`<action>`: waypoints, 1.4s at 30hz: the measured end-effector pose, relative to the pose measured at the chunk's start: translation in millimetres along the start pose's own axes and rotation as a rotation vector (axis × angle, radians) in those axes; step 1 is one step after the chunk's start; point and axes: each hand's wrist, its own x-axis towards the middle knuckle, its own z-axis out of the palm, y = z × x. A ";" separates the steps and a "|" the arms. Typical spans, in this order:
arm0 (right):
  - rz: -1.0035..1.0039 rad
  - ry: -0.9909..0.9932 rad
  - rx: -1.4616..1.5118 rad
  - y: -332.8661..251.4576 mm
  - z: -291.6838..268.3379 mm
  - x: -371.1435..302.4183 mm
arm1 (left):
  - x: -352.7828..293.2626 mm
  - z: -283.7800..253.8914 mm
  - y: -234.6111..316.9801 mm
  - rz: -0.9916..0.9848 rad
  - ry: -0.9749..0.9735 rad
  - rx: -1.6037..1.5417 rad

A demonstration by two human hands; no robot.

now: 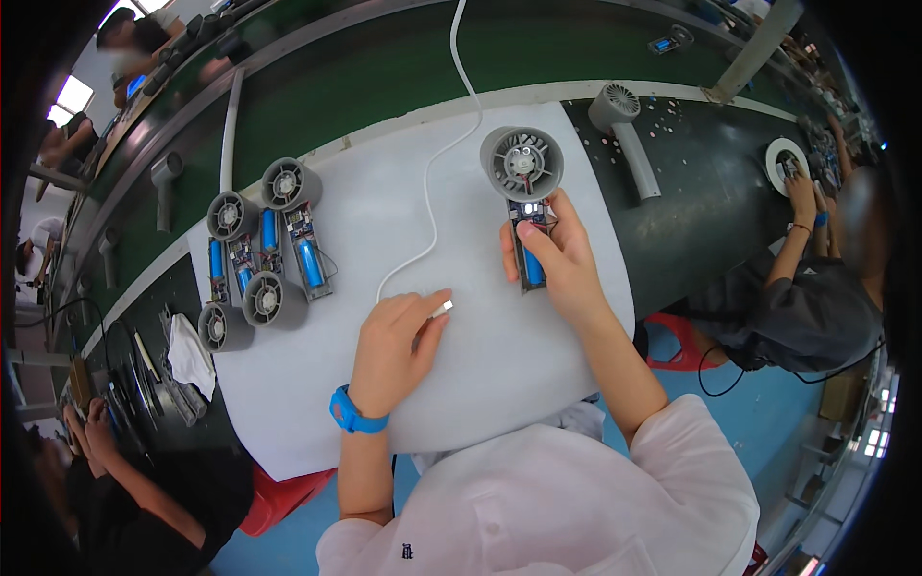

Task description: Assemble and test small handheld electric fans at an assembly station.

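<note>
My right hand grips a handheld fan without its handle cover, thumb on the circuit board above a blue battery cell. The fan's round grey head points away from me. Between thumb and forefinger, my left hand pinches the white plug of a charging cable, which runs up to the far edge. Plug and fan are apart. A blue band circles my left wrist. To the left, several similar opened fans lie grouped, with grey heads, boards and blue cells showing.
White sheeting covers my work surface. A complete grey fan lies on the dark table at right, near scattered small bits. A white cloth and tools lie at left. Co-workers sit on both sides; a green conveyor belt runs behind.
</note>
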 end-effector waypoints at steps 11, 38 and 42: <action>0.015 0.110 -0.110 0.0 3.2 0.2 | -2.9 -1.7 -4.9 0.013 0.005 -0.019; -0.990 -0.148 0.096 -124.5 22.6 -67.4 | -14.1 4.0 -15.0 0.108 0.139 -0.100; -1.155 0.395 -0.942 -93.1 37.1 -37.0 | -7.1 -1.3 -13.4 0.132 0.177 -0.094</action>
